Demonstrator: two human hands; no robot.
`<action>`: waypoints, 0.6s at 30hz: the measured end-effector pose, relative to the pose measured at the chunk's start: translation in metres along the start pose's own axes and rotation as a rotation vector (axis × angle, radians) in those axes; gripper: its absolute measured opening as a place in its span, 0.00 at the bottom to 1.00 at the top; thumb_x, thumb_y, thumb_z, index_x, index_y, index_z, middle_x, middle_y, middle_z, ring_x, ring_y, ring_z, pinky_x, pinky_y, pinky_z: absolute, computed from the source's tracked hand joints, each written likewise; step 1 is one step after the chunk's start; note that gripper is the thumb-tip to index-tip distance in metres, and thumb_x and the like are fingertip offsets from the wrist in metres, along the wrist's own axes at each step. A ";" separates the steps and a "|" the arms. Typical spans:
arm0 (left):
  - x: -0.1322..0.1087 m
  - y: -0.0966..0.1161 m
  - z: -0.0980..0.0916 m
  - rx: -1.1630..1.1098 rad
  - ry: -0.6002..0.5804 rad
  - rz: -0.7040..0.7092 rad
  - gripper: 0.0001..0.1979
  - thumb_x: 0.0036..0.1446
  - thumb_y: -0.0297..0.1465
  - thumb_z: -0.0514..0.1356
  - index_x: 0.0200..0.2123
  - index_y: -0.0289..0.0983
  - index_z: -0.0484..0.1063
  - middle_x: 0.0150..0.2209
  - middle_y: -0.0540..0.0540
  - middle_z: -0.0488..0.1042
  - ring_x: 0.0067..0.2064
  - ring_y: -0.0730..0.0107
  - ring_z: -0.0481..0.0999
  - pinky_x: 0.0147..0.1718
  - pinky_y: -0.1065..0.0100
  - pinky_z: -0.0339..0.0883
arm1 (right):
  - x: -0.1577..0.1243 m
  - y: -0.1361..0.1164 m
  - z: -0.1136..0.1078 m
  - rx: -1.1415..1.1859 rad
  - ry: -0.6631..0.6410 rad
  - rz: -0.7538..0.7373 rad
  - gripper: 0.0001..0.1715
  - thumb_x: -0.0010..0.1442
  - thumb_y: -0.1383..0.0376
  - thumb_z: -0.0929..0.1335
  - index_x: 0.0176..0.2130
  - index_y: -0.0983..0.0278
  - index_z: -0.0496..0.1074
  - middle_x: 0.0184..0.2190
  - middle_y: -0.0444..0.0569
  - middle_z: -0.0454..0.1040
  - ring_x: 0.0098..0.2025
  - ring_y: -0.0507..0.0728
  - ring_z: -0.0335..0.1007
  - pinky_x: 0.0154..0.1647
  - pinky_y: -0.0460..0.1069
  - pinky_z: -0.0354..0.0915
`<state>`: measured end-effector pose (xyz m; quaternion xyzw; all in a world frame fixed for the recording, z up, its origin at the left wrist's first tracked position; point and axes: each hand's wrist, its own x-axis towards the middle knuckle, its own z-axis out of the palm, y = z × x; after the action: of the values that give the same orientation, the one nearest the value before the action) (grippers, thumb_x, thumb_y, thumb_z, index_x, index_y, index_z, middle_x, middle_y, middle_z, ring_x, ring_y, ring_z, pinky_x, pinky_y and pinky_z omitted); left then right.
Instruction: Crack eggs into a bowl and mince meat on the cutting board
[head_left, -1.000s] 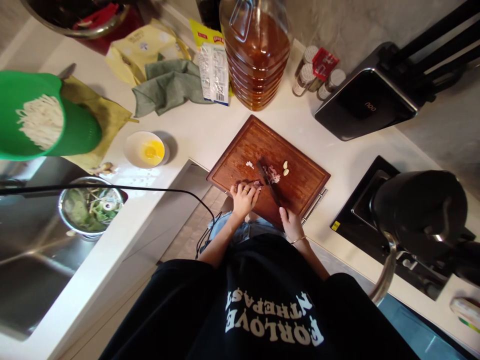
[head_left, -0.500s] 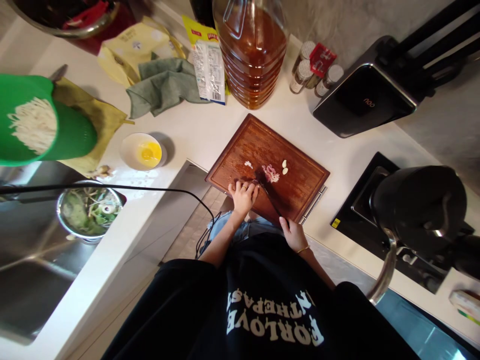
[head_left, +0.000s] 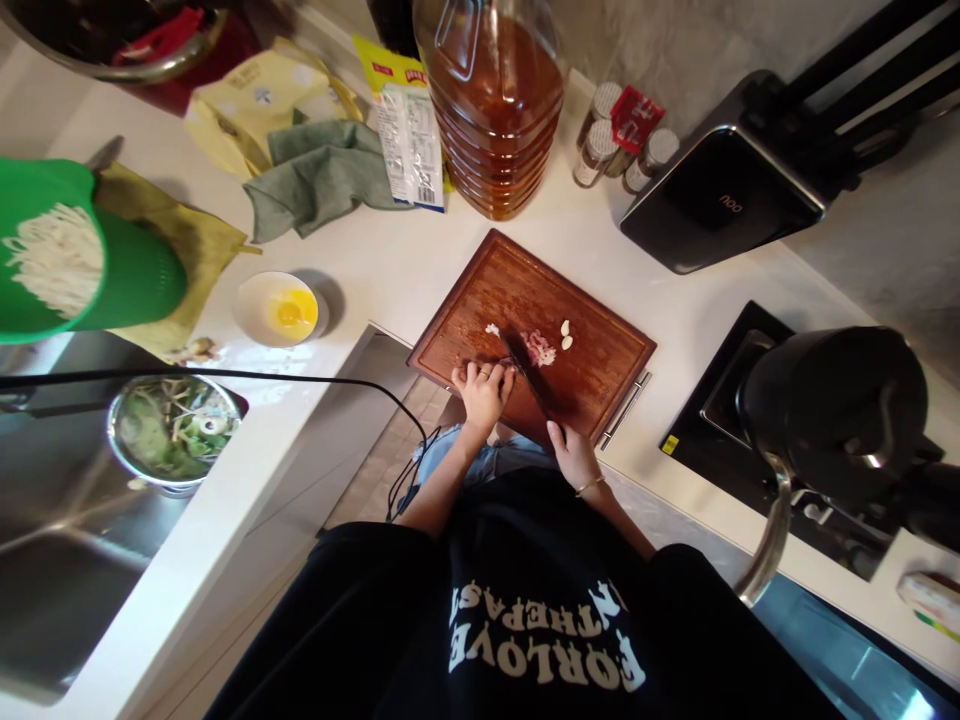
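A dark-bladed kitchen knife point(head_left: 527, 371) slants across the wooden cutting board point(head_left: 600, 340), its handle wrapped in my right hand point(head_left: 576, 460). On the board's near edge, the fingers of my left hand point(head_left: 484, 394) curl down over a reddish piece of food, mostly hidden beneath them. The blade lies just right of those fingertips. Beyond it sits a small heap of chopped pinkish pieces point(head_left: 540, 349), its exact kind unclear. Two peeled garlic cloves point(head_left: 566, 334) rest to the right of the heap, and a few white bits point(head_left: 492, 329) lie to its left.
A white bowl with egg yolk point(head_left: 247, 310) stands left of the board; a green container of noodles point(head_left: 146, 275) is farther left. Leafy greens soak in a metal bowl point(head_left: 176, 425) at the sink. Behind stands an oil jug point(head_left: 495, 120); right are a knife block point(head_left: 720, 200) and black pot point(head_left: 832, 400).
The knife and my right hand have shifted slightly left, bringing the blade closer to the left fingers. My left hand stays curled at the same spot on the board.
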<state>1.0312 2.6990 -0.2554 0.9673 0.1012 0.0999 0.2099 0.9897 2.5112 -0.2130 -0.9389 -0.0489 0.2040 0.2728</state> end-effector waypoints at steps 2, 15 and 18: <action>0.000 0.001 0.000 -0.021 -0.002 -0.018 0.14 0.61 0.40 0.50 0.37 0.42 0.72 0.35 0.44 0.74 0.45 0.56 0.65 0.51 0.49 0.43 | -0.012 0.007 -0.004 -0.042 -0.009 -0.002 0.27 0.65 0.52 0.53 0.40 0.65 0.72 0.35 0.56 0.77 0.40 0.60 0.73 0.38 0.49 0.63; -0.003 -0.007 -0.006 -0.020 -0.014 0.000 0.13 0.61 0.40 0.50 0.35 0.42 0.71 0.38 0.46 0.75 0.46 0.57 0.65 0.51 0.50 0.43 | 0.006 0.014 -0.008 0.024 0.015 -0.015 0.30 0.65 0.51 0.52 0.43 0.65 0.72 0.38 0.56 0.77 0.41 0.60 0.73 0.41 0.49 0.63; -0.001 -0.007 -0.007 -0.020 0.005 -0.027 0.13 0.61 0.40 0.50 0.35 0.42 0.71 0.40 0.45 0.75 0.48 0.56 0.64 0.51 0.50 0.44 | -0.001 0.017 -0.012 -0.002 0.016 0.001 0.30 0.65 0.50 0.52 0.41 0.65 0.73 0.36 0.56 0.77 0.39 0.60 0.73 0.38 0.49 0.62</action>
<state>1.0271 2.7075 -0.2527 0.9635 0.1138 0.1003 0.2205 0.9938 2.4905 -0.2125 -0.9408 -0.0466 0.1966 0.2721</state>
